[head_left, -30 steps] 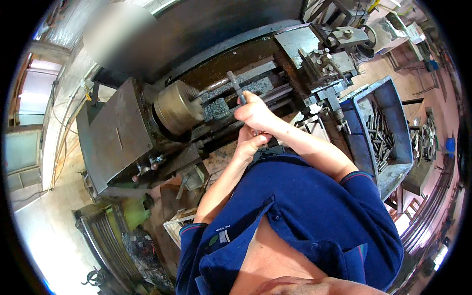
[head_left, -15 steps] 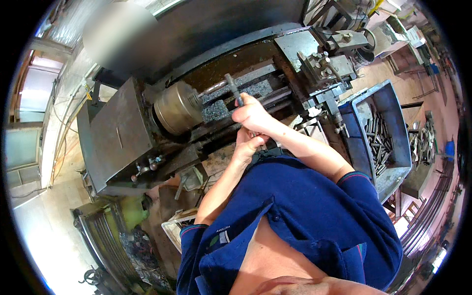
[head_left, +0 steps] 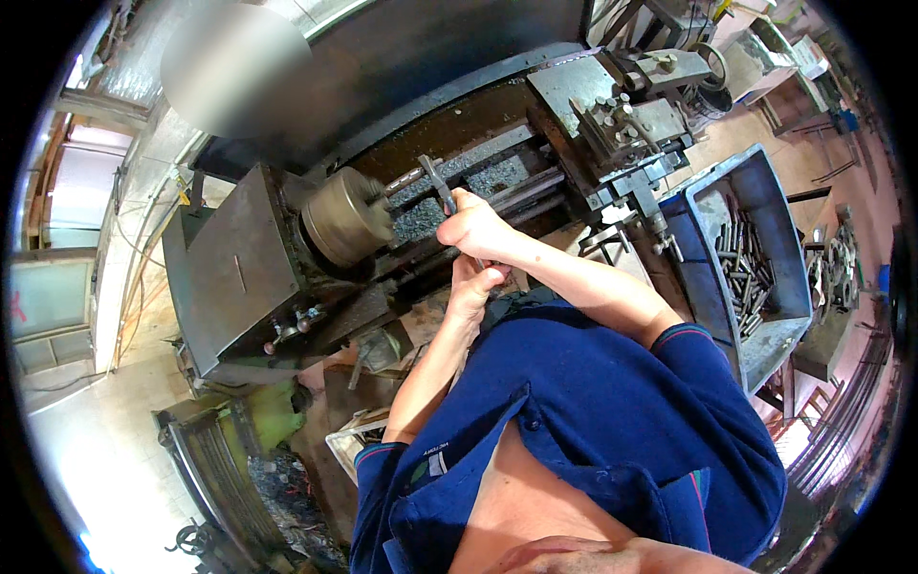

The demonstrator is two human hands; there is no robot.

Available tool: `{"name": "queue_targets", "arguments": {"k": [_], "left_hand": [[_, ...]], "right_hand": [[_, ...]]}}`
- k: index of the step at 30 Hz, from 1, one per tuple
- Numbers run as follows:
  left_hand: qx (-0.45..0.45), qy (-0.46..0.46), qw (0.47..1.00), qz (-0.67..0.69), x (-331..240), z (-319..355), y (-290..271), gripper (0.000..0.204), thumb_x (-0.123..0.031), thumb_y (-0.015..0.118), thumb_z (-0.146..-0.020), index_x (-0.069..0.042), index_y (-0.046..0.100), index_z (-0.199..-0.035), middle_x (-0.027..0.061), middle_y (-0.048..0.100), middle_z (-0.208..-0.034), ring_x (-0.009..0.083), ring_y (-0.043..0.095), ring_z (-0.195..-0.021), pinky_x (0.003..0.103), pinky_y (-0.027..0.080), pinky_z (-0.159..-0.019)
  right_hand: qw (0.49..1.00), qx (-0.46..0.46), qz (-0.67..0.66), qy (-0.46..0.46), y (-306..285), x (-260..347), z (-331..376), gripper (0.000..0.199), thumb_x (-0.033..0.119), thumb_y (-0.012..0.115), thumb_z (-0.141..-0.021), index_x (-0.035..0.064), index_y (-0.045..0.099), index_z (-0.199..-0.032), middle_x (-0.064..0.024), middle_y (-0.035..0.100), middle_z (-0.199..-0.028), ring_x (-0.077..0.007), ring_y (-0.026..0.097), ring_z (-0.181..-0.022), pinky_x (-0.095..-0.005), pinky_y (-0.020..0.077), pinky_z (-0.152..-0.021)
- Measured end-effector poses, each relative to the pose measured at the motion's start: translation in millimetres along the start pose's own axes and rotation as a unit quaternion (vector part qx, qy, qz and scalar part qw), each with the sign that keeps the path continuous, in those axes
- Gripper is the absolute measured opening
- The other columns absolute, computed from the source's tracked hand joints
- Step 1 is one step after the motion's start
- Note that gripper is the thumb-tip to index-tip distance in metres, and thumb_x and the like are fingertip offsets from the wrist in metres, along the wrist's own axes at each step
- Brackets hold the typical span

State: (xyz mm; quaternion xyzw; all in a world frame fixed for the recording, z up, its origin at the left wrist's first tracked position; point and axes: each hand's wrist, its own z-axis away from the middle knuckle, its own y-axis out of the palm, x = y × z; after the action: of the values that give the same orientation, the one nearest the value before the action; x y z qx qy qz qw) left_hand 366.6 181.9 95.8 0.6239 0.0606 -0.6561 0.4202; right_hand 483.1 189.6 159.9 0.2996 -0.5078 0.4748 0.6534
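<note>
My right hand [head_left: 470, 226] is closed around the middle of a long grey file [head_left: 436, 180], which points away from me over the lathe bed. Closer to my body, my left hand [head_left: 473, 290] is closed around the near end of the same file, most of which its fingers hide. The file's far part crosses a thin shiny rod [head_left: 404, 180] sticking out of the lathe chuck [head_left: 346, 218]; I cannot tell whether they touch. Smeared edges on the chuck's jaws suggest that it is turning.
Metal chips [head_left: 419, 222] lie on the bed below the rod. The tool post [head_left: 617, 124] and carriage stand to the right. Beside them is a blue bin [head_left: 703, 287] holding many dark metal rods. Control levers [head_left: 287, 335] project from the grey headstock [head_left: 229, 268] at left.
The file and both hands have shifted slightly left, bringing the file's tip nearer the chuck. Both hands keep their hold. The whole view has tilted a little.
</note>
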Motion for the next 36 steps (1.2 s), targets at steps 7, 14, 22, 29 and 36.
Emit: {"name": "queue_targets", "arguments": {"k": [7, 14, 22, 29, 36], "left_hand": [[0.021, 0.025, 0.999, -0.012, -5, -7, 23, 0.052, -0.028, 0.073, -0.061, 0.002, 0.052, -0.099, 0.0049, 0.059, -0.081, 0.0127, 0.056, -0.069, 0.024, 0.045, -0.056], [-0.002, -0.011, 1.0, -0.013, 0, -3, 9, 0.058, -0.03, 0.077, -0.059, 0.002, 0.05, -0.099, 0.0026, 0.055, -0.086, 0.0108, 0.055, -0.076, 0.023, 0.045, -0.066], [0.02, 0.006, 0.998, -0.053, 5, -10, 24, 0.047, -0.032, 0.072, -0.06, -0.001, 0.054, -0.09, 0.0037, 0.058, -0.075, 0.0109, 0.054, -0.064, 0.022, 0.043, -0.053], [-0.021, 0.004, 0.998, -0.051, 2, -6, 11, 0.047, -0.029, 0.072, -0.059, -0.001, 0.05, -0.089, 0.0034, 0.056, -0.071, 0.0107, 0.052, -0.059, 0.022, 0.042, -0.051], [0.053, -0.004, 0.998, -0.046, 9, -20, 21, 0.061, -0.034, 0.078, -0.058, 0.001, 0.05, -0.099, 0.0032, 0.057, -0.082, 0.0104, 0.054, -0.068, 0.022, 0.043, -0.056]], "right_hand": [[0.998, -0.001, -0.058, -0.011, -18, -5, 4, 0.021, 0.01, 0.056, -0.062, 0.0015, 0.048, -0.08, -0.0031, 0.046, -0.069, -0.0127, 0.042, -0.066, -0.0276, 0.0363, -0.058], [1.0, 0.01, 0.011, 0.012, -6, 1, 2, 0.026, 0.013, 0.056, -0.061, 0.0003, 0.049, -0.082, -0.0092, 0.049, -0.073, -0.018, 0.047, -0.072, -0.0308, 0.0399, -0.064], [0.997, -0.031, -0.035, -0.054, -24, -14, 7, 0.026, 0.012, 0.057, -0.062, -0.004, 0.052, -0.082, -0.0097, 0.054, -0.072, -0.018, 0.05, -0.07, -0.0314, 0.0425, -0.063], [0.999, 0.028, 0.0, -0.02, -8, -16, -9, 0.027, 0.013, 0.057, -0.06, -0.0005, 0.05, -0.082, -0.0072, 0.05, -0.071, -0.0165, 0.047, -0.069, -0.0297, 0.0403, -0.062], [0.999, -0.02, -0.016, -0.048, -31, -22, -1, 0.026, 0.014, 0.057, -0.061, -0.0027, 0.051, -0.08, -0.0118, 0.053, -0.074, -0.0192, 0.05, -0.073, -0.0321, 0.0418, -0.065]]}}
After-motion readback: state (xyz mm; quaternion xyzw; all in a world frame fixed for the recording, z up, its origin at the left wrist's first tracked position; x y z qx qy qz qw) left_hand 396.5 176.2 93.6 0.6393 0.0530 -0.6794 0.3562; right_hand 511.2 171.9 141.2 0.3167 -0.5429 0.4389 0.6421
